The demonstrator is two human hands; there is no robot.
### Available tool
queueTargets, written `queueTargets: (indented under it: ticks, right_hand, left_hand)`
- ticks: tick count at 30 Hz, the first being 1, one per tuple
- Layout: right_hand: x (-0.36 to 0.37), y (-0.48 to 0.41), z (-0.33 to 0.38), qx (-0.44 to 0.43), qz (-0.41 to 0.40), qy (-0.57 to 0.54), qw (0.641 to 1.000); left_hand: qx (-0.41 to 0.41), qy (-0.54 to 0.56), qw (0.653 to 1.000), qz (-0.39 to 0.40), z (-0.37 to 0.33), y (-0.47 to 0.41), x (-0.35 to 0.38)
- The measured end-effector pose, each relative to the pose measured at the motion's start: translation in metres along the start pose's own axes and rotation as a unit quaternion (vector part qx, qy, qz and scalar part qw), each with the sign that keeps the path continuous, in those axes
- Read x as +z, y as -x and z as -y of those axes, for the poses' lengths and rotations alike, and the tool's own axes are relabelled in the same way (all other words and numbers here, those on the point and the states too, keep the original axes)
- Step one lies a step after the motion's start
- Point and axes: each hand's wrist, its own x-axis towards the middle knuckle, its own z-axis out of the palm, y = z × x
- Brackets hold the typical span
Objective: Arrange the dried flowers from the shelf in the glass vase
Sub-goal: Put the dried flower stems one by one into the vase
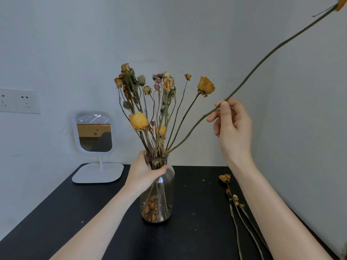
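A clear glass vase (163,192) stands on the black table (197,212), holding several dried flowers (163,87) in yellow, orange and pink, with loose dried buds at its bottom. My left hand (144,172) grips the vase's neck. My right hand (231,126) pinches a long dried stem (262,61) between thumb and fingers. The stem slants from the vase's mouth up to the top right corner, where its orange head (340,4) shows at the frame edge. Its lower end reaches the vase's rim.
A few more dried flowers (236,201) lie on the table at the right, beside my right forearm. A white stand mirror (94,132) sits at the table's back left corner. A wall socket (18,101) is on the left wall. Small crumbs dot the tabletop.
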Motion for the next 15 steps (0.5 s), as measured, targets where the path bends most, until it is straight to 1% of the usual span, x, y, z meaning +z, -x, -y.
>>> queueTargets:
  ticks: [3,6,11,15]
  right_hand:
    - [0.006,0.001,0.0,-0.006,0.015,0.002,1.0]
    - [0.013,0.001,0.001,-0.015,0.034,0.011,0.999]
    - [0.026,0.001,0.002,-0.032,0.083,0.064,0.994]
    - [0.036,-0.001,0.005,-0.049,0.097,0.111,0.988]
  left_hand:
    - [-0.015,-0.015,1.0,0.02,-0.002,-0.001,0.0]
    - [-0.026,0.028,0.998,0.057,-0.005,-0.002,-0.001]
    - [-0.04,0.063,0.992,0.104,-0.003,-0.005,-0.006]
    - [-0.049,0.064,0.988,0.129,-0.002,-0.007,-0.01]
